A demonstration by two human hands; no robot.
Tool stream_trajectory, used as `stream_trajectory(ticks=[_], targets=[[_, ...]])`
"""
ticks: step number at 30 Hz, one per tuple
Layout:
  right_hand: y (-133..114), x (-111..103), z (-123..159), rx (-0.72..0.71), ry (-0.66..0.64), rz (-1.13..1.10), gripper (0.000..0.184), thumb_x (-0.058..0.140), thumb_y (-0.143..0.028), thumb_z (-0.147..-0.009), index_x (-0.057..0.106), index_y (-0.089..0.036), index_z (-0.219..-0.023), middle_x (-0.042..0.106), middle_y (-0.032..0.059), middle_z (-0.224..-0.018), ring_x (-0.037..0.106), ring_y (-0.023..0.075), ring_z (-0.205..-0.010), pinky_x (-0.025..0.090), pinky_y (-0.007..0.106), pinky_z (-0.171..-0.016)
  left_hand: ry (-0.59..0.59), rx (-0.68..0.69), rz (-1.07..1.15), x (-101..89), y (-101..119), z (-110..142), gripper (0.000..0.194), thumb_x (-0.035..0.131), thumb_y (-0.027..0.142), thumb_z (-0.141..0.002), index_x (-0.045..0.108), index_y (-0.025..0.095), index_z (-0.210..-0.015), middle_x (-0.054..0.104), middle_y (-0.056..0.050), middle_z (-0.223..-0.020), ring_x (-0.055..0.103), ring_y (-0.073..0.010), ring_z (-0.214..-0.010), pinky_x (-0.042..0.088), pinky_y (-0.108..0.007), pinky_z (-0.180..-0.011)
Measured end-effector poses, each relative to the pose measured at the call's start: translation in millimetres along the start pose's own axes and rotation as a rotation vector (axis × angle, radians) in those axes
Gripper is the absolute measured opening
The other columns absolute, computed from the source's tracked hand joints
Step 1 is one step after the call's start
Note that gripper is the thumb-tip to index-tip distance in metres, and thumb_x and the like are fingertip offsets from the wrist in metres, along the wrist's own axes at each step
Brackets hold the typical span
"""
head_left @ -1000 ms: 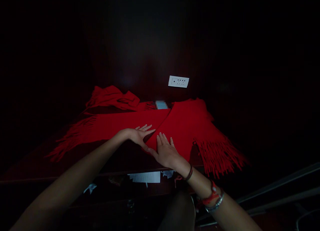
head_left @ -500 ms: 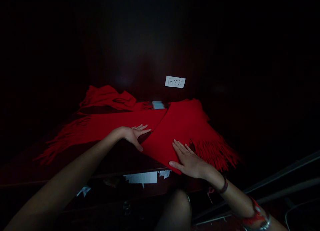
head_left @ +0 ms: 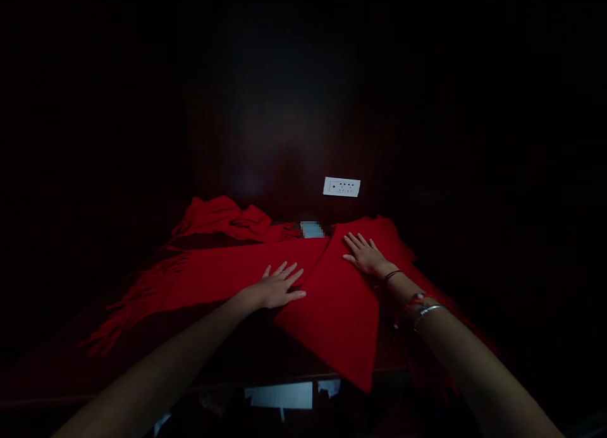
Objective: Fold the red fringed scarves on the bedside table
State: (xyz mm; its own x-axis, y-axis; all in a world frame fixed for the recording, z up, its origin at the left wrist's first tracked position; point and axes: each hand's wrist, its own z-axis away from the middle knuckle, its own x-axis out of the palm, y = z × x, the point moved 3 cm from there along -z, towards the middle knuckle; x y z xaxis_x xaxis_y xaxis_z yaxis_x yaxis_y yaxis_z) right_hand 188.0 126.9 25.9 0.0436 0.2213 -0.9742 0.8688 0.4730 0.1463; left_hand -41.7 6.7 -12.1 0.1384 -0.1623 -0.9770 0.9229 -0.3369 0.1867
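Red scarf (head_left: 341, 311), laid out over the dark surface (head_left: 251, 356), with a pointed corner hanging past the front edge. Runs left in a flat length to a spread fringe (head_left: 142, 289); crosses over itself near the middle in a slanting fold, then fades into shadow beneath the right forearm. Under the front edge, white paper (head_left: 284, 395), partly in the dark. Farther in, left hand (head_left: 276, 290), palm down on the left length, just beside the slanting fold; fingers fanned wide, with a ring (head_left: 284, 273) on one, gripping nothing. Slightly farther back, right hand (head_left: 366, 256), palm down on the folded part; fingers spread apart, with hold of nothing. On the right wrist and forearm, a dark band (head_left: 392, 275), a red bracelet (head_left: 415, 301) and a silver bangle (head_left: 427, 310). Behind the left length, a crumpled red cloth (head_left: 222, 217), fringed at its right end; cannot tell whether joined to the scarf. Just beside that end, a pale blue item (head_left: 312, 229), blurred into blocks. Beyond, a dark wall (head_left: 284, 109), bearing a white socket plate (head_left: 341, 186) right of centre.
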Motion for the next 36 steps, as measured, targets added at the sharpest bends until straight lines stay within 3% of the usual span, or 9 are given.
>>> stream_trajectory(ticks=[6,9,12,15,19,22,26,29,36], targets=[[27,11,-9,0.153,-0.070,-0.018,0.071,0.010,-0.059,-0.076,0.011,-0.015,-0.132,0.005,0.0038,-0.138,0.004,0.0268,-0.124,0.014,0.047,-0.097,-0.007,0.015,0.009,-1.5,0,3,0.074,0.013,0.068,-0.071,0.011,0.025,-0.131,0.002,-0.004,-0.138,-0.002,-0.0261,-0.124,0.003,-0.052,-0.095],[8,-1,-19,0.072,-0.027,-0.028,0.072,0.010,-0.060,-0.076,0.009,-0.015,-0.133,0.004,0.0037,-0.138,0.001,0.0268,-0.125,0.010,0.049,-0.097,-0.006,0.032,0.033,-1.3,0,3,0.073,0.014,0.068,-0.071,0.010,0.026,-0.131,0.002,-0.004,-0.138,-0.002,-0.0256,-0.124,0.004,-0.052,-0.095],[-32,-10,-31,-0.061,0.004,-0.059,0.070,0.012,-0.058,-0.077,0.008,-0.016,-0.133,0.003,0.0027,-0.138,-0.001,0.0244,-0.125,0.008,0.047,-0.098,-0.012,0.003,0.074,-7.8,-9,3,0.070,0.011,0.067,-0.072,0.008,0.029,-0.131,-0.001,-0.002,-0.138,-0.005,-0.0240,-0.124,0.006,-0.050,-0.096],[-75,-9,-40,-0.150,-0.037,-0.125,0.071,0.014,-0.059,-0.077,0.009,-0.014,-0.132,0.004,0.0043,-0.138,-0.001,0.0239,-0.125,0.009,0.046,-0.099,0.030,-0.189,0.076,-22.8,-37,8,0.070,0.011,0.066,-0.073,0.007,0.028,-0.131,-0.006,-0.003,-0.138,-0.009,-0.0244,-0.124,0.006,-0.050,-0.096],[-126,-7,-46,-0.289,-0.108,-0.251,0.075,0.013,-0.063,-0.074,0.010,-0.015,-0.132,0.005,0.0045,-0.138,0.000,0.0232,-0.125,0.007,0.044,-0.099,0.021,-0.600,0.034,-35.2,-95,24,0.077,0.016,0.068,-0.070,0.009,0.022,-0.132,-0.007,-0.008,-0.137,-0.008,-0.0301,-0.123,0.006,-0.054,-0.094],[-148,-2,-45,-0.347,-0.165,-0.309,0.075,0.012,-0.065,-0.074,0.011,-0.017,-0.132,0.006,0.0042,-0.138,0.001,0.0227,-0.125,0.007,0.045,-0.099,-0.033,-0.727,0.056,-32.6,-126,33,0.079,0.013,0.069,-0.069,0.007,0.023,-0.132,-0.004,-0.007,-0.137,-0.003,-0.0333,-0.122,0.011,-0.057,-0.092],[-154,16,-40,-0.325,-0.267,-0.292,0.071,0.009,-0.063,-0.075,0.011,-0.020,-0.132,0.008,0.0026,-0.138,0.005,0.0223,-0.125,0.008,0.048,-0.098,-0.014,-0.760,-0.005,-27.7,-149,36,0.076,0.010,0.068,-0.069,0.008,0.025,-0.132,0.004,-0.007,-0.137,0.005,-0.0364,-0.122,0.019,-0.061,-0.086],[-151,26,-37,-0.309,-0.244,-0.267,0.069,0.006,-0.062,-0.076,0.011,-0.021,-0.132,0.007,0.0007,-0.138,0.005,0.0207,-0.125,0.007,0.047,-0.099,0.021,-0.834,-0.043,-25.5,-162,44,0.073,0.009,0.066,-0.071,0.009,0.026,-0.131,0.008,-0.008,-0.137,0.008,-0.0360,-0.122,0.022,-0.061,-0.083],[-150,29,-39,-0.316,-0.210,-0.243,0.069,0.006,-0.061,-0.076,0.012,-0.021,-0.132,0.008,-0.0003,-0.137,0.007,0.0206,-0.125,0.009,0.046,-0.099,0.149,-1.013,-0.030,-29.1,-202,105,0.070,0.008,0.062,-0.074,0.014,0.022,-0.131,0.009,-0.009,-0.137,0.012,-0.0314,-0.122,0.022,-0.053,-0.089]])
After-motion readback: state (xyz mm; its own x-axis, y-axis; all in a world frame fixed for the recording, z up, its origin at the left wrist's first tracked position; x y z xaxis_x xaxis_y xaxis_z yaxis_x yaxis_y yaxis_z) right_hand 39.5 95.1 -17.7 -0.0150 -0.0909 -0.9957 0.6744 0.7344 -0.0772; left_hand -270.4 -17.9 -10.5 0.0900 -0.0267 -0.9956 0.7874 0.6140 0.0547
